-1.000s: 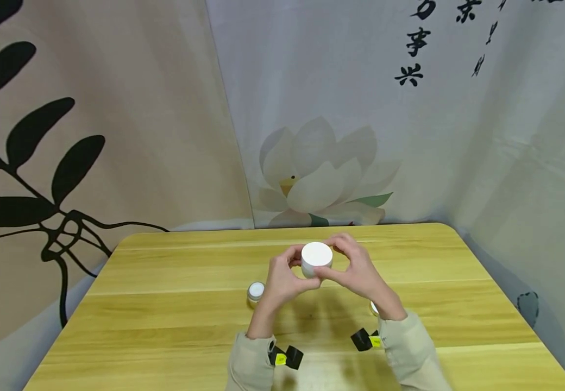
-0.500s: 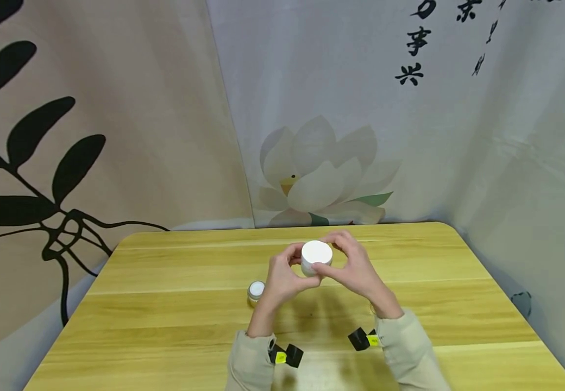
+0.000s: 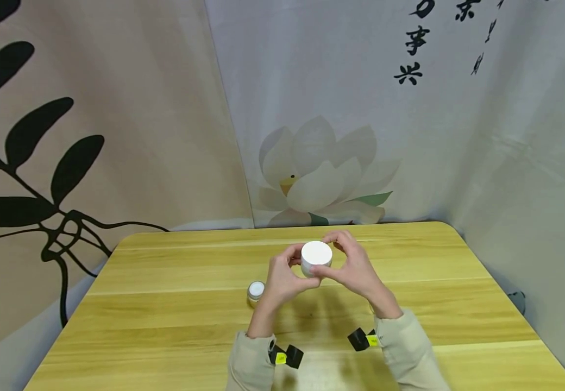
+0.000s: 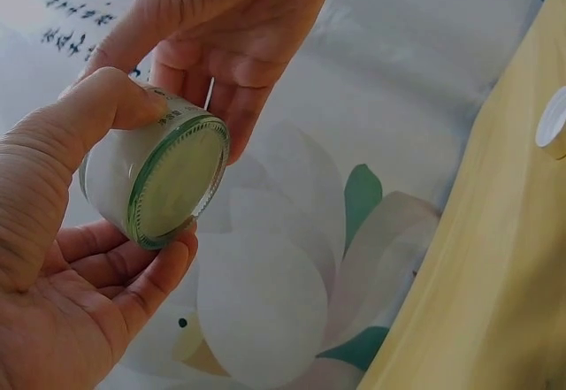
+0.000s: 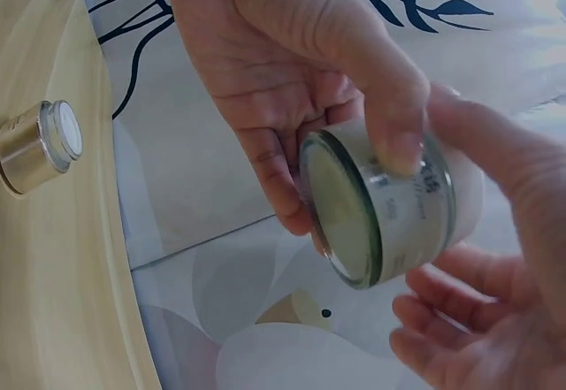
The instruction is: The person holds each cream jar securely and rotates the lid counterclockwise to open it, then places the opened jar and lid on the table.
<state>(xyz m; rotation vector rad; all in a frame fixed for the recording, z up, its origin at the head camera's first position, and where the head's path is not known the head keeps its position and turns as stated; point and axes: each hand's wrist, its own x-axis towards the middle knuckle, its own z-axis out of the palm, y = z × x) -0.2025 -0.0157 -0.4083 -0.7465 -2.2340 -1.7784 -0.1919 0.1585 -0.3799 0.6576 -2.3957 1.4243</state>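
A round, squat jar with a smooth white lid [image 3: 316, 253], a whitish printed body and a thick, clear green-tinted glass base [image 4: 181, 182] is held up in the air above the table [image 3: 165, 304]. The lid's flat top faces up toward the head view; the base has a ring of fine ridges round its pale middle, and small dark lettering runs along the side.

The left hand [image 3: 286, 278] grips the jar at its base end, thumb on the lettering and fingers curled under the opposite side. The right hand [image 3: 353, 269] pinches it at the lid end, thumb and fingers bent round the rim.

Left of the jar and nearer the person, a small gold jar with a white top [image 5: 40, 147] stands on the table. Beyond the jar hangs a pale cloth backdrop [image 3: 165, 108] printed with a white lotus [image 3: 319, 174].
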